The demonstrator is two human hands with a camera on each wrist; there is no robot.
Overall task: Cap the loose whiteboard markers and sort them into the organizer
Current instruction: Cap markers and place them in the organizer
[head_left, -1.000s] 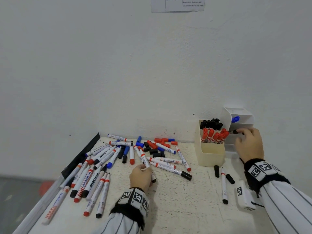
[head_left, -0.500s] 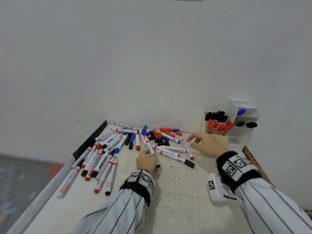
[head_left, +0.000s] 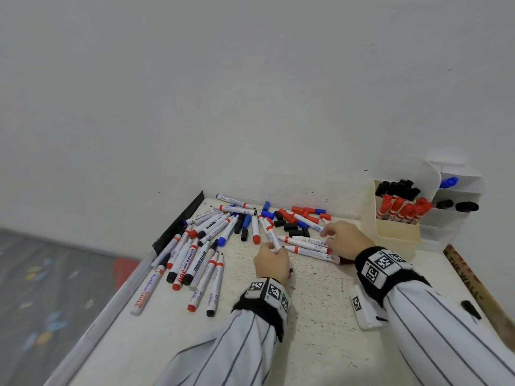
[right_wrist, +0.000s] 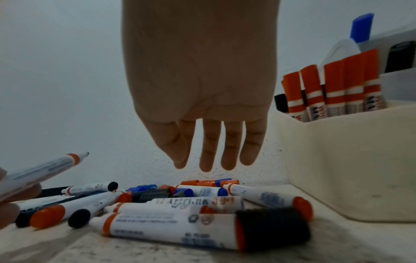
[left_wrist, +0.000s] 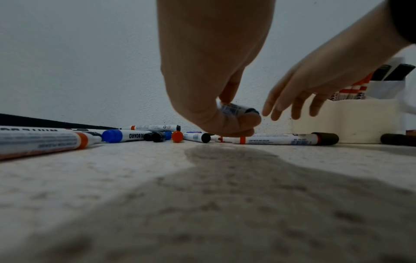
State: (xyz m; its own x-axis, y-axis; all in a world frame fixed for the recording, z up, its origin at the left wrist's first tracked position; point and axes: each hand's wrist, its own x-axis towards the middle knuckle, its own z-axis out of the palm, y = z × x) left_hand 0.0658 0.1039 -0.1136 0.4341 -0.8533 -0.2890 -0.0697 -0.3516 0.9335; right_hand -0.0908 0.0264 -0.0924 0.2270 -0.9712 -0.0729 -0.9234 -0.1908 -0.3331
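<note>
Loose markers and caps lie heaped on the white table near the wall. My left hand grips an uncapped red-ringed marker, seen tilted up in the right wrist view and between thumb and fingers in the left wrist view. My right hand hovers with straight fingers over the black caps and red caps, holding nothing. The cream organizer box holds capped red and black markers; the white tiered organizer behind it holds blue and black ones.
A row of markers lies at the table's left side by a black strip. A black-capped marker lies under my right wrist. A wooden ruler and one black cap sit at the right edge. The wall stands close behind.
My right hand left the white organizer, where a black marker now lies, and swung left to the cap pile. My left hand keeps holding its marker. The head view has tilted down.
</note>
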